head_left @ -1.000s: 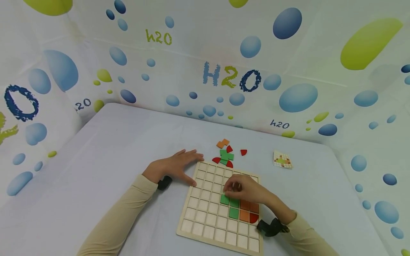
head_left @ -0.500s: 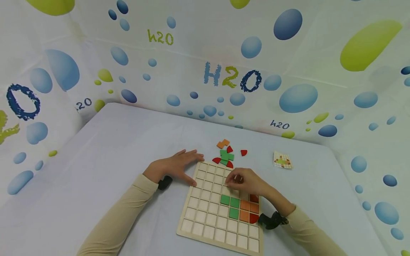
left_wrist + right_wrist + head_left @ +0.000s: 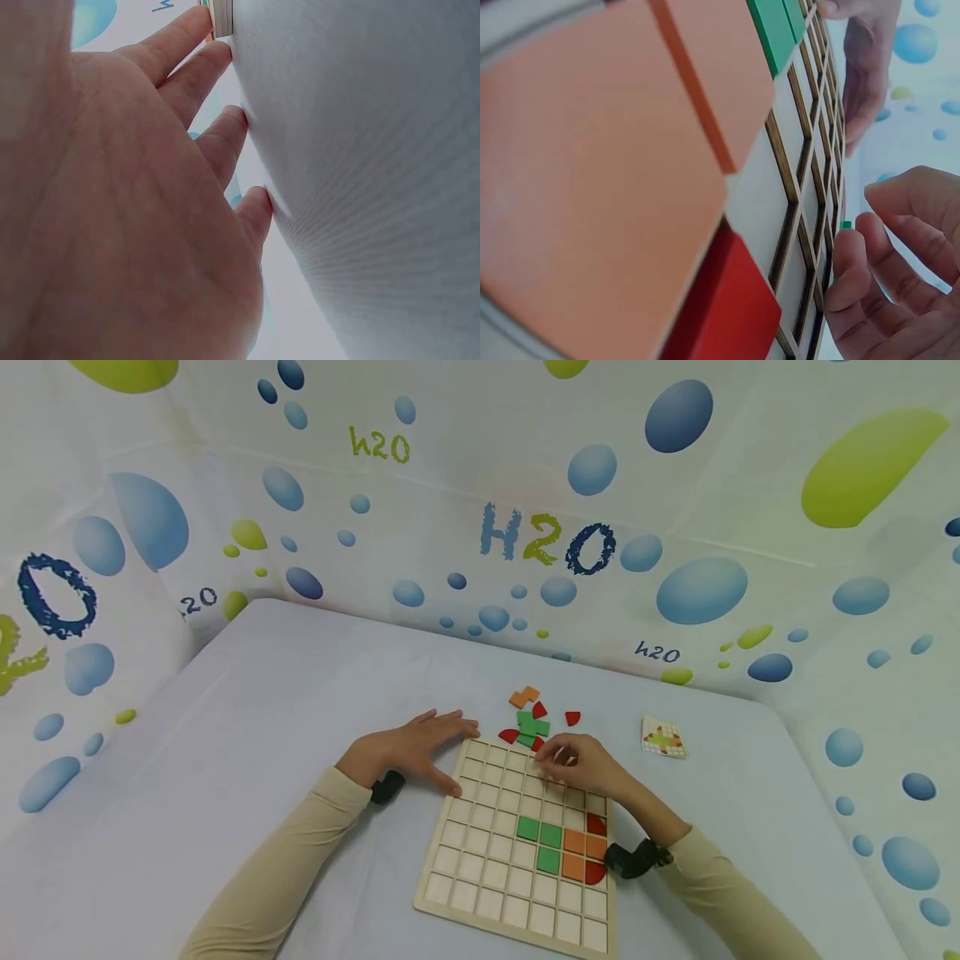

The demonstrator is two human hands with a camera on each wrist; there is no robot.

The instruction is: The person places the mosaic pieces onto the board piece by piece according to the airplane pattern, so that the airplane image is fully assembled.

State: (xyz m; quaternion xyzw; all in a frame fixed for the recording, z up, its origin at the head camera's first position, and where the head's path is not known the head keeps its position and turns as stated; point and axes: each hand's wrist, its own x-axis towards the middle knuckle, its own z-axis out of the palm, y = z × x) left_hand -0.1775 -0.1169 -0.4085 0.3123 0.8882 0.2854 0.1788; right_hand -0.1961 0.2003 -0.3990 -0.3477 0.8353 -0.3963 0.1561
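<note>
A wooden grid board (image 3: pixel 468 868) lies on the table. My left hand (image 3: pixel 408 747) is spread at its far left corner, thumb and index fingertip at its edge; in the left wrist view the fingers of that hand (image 3: pixel 142 217) are extended. Above the board's far edge, my right hand (image 3: pixel 581 764) hovers close to the loose tiles. Its fingers (image 3: pixel 851 289) are loosely bent in the right wrist view, with nothing seen between them. Set in the board are green squares (image 3: pixel 551 835), orange squares (image 3: pixel 574 842) and red quarter-round tiles (image 3: pixel 595 872) at the right edge.
Beyond the board lie loose green tiles (image 3: pixel 531 727), red quarter-round tiles (image 3: pixel 507 737) and orange tiles (image 3: pixel 518 699). One red tile (image 3: pixel 573 717) lies apart to the right. A small pattern card (image 3: pixel 663 739) is farther right. A printed white backdrop (image 3: pixel 450 468) stands behind the table.
My right hand has moved from beside the green tiles on the board to the far edge, near the loose tiles. A red tile at the right edge is uncovered. The left hand has stayed put.
</note>
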